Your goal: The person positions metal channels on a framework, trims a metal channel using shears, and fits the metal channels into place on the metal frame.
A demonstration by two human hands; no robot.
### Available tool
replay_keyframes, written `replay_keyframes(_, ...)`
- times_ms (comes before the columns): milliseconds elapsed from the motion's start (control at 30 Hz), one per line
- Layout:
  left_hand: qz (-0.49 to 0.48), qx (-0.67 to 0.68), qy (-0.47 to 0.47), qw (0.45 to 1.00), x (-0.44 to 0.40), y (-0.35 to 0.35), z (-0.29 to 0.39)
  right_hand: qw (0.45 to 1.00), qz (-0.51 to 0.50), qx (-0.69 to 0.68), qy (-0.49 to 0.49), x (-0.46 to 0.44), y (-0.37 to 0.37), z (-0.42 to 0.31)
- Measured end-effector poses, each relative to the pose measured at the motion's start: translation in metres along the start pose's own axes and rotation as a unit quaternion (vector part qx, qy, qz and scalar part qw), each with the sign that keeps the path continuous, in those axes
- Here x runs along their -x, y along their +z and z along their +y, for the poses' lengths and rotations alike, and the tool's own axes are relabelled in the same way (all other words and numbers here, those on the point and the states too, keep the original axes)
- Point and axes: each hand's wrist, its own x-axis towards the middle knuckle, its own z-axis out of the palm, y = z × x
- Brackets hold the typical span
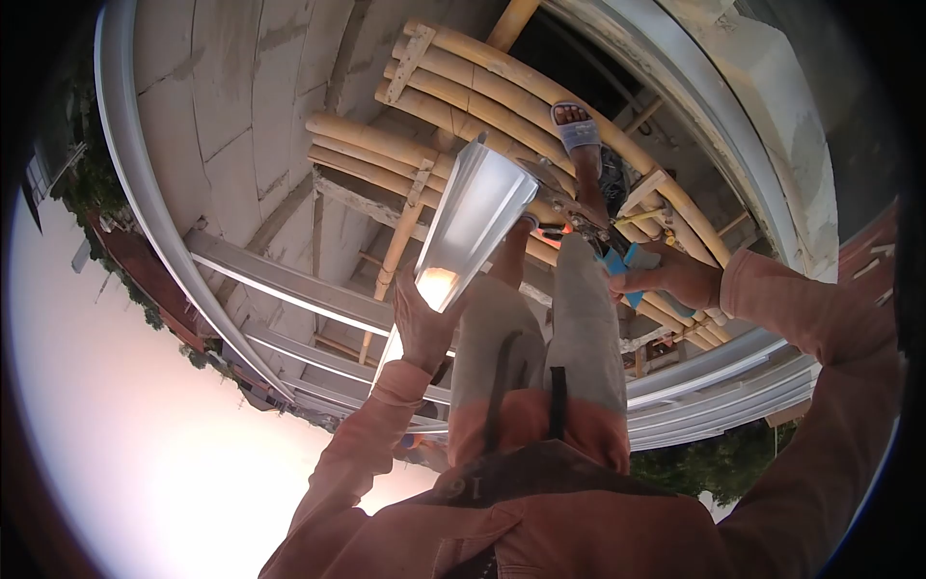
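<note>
My left hand (424, 323) is closed round the lower part of a shiny C-shaped metal channel (479, 207), which slants up and away from me beside my legs. My right hand (675, 280) grips the blue handles of a pair of tin snips (617, 261). Their dark metal head points toward the channel's far end, close to its edge. Whether the blades touch the metal cannot be made out. My knees, in light trousers, are between the two hands.
Under me runs a platform of bamboo poles (473, 68), with gaps between them. My sandalled foot (577, 127) rests on it. A block wall (231, 106) stands on the left. Metal beams (289, 280) cross at left, and a concrete edge (772, 106) runs along the right.
</note>
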Motion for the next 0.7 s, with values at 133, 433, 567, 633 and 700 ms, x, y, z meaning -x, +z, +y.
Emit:
replay_keyframes(133,-0.001,0.009,0.008,1.000,-0.001,-0.001,-0.001,1.000,0.027,0.011,0.000,0.003,0.014,-0.008)
replay_keyframes(433,-0.011,-0.020,0.061,0.998,-0.004,0.000,-0.015,0.997,0.075,-0.018,0.000,0.001,0.030,0.008)
replay_keyframes(567,-0.072,0.013,0.029,0.997,-0.006,-0.010,-0.012,0.997,0.055,0.038,0.050,0.014,0.026,-0.012)
replay_keyframes(633,-0.073,0.014,0.036,0.997,-0.003,-0.009,-0.014,0.998,0.044,-0.018,0.045,0.018,0.025,-0.018)
replay_keyframes(700,-0.051,0.008,0.069,0.996,-0.005,-0.006,-0.019,0.994,0.044,-0.057,0.077,0.022,0.018,-0.019)
